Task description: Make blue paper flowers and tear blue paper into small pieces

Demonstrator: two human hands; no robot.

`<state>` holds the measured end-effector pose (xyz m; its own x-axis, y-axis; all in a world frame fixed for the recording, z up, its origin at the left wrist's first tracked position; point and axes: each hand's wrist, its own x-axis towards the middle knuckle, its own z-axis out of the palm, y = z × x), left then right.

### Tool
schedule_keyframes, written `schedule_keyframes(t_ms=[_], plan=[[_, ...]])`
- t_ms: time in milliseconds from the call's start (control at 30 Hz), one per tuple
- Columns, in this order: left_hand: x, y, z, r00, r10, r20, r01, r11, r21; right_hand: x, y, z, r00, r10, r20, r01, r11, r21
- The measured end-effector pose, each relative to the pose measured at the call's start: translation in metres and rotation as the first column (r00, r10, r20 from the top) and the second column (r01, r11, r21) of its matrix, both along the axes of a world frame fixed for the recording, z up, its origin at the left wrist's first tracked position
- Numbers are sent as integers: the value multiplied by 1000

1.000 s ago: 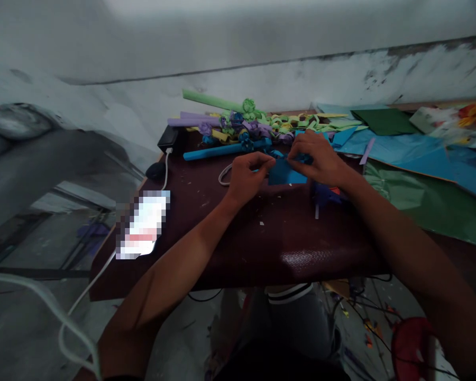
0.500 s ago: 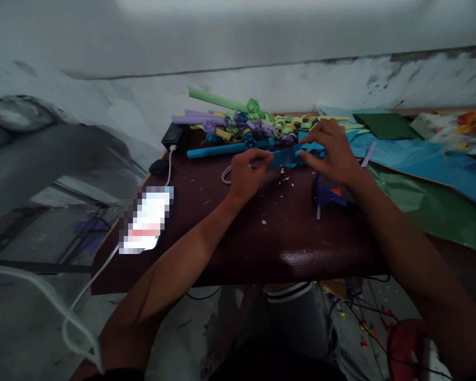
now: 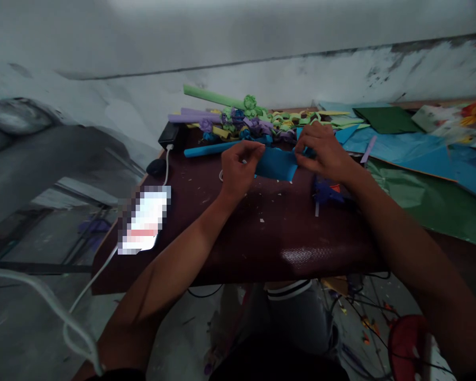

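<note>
A small blue piece of paper is stretched between my two hands above the dark red table. My left hand pinches its upper left corner between thumb and fingers. At the right edge, my right hand grips the paper with closed fingertips. Behind my hands lie paper flowers in green, purple and blue, with paper chains beside them. A rolled blue paper tube rests just left of my left hand.
A lit phone lies at the left with a white cable and black box behind it. Blue paper sheets and green sheets cover the right side. A dark blue tool-like object sits below my right hand. A wall stands behind.
The blue paper has turned from a slanted, narrow view to a broad face hanging between my hands. My left hand has shifted slightly left and up; my right hand moved a little left.
</note>
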<state>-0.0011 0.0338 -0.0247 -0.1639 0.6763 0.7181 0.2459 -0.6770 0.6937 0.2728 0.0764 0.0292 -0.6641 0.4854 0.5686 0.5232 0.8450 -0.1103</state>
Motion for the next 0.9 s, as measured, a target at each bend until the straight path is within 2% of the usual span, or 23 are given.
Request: schedule_keyframes(t_ms=[133,200,300,400,500,633,767,900], plan=[[-10,15,-11,983,53,177,-38,995,-87,23,15,-2,998,-64,-22,64,998,-1],[-12,17,-14,975,78,206,-56,992,-112,26,17,-2,993,-97,-62,97,995,2],[-8,11,-11,993,44,111,-37,998,-60,13,8,2,990,-89,-106,89,996,-7],[1,-3,-2,999,-41,-16,41,999,-1,-12,-11,7,996,-31,-77,31,1000,-4],[9,-15,3,991,-115,-71,112,993,-42,-27,-27,9,999,29,-29,-30,1000,-9],[13,-18,4,985,-158,-63,152,985,-86,-28,-31,7,998,63,-13,-63,998,-31],[8,-10,2,997,-74,2,74,996,-58,-17,-17,3,999,36,-27,-37,999,-32],[-6,8,-6,991,18,135,-8,997,-71,6,6,-1,998,-33,-50,32,999,-10]])
